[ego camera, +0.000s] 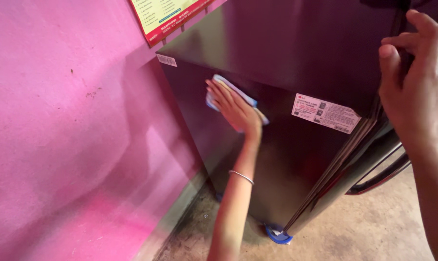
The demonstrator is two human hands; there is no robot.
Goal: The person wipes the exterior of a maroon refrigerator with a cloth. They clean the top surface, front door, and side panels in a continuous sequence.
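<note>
Left hand (234, 107) flat, pressing cloth (228, 94) on fridge (286, 58) side; right hand (415, 82) seemingly gripping top edge.

The left arm is stretched out long from six o'clock toward twelve, wrist straight, a thin bangle worn partway up the forearm. The left hand (233, 107) is laid flat, palm down, fingers extended together and pointed to eleven o'clock. The right forearm is raised along the three o'clock edge, bent up at the wrist. The right hand (415, 82) is seen from the back, fingers curled forward in a hooked grip, fingertips directed toward eleven o'clock, thumb tucked beneath.
</note>
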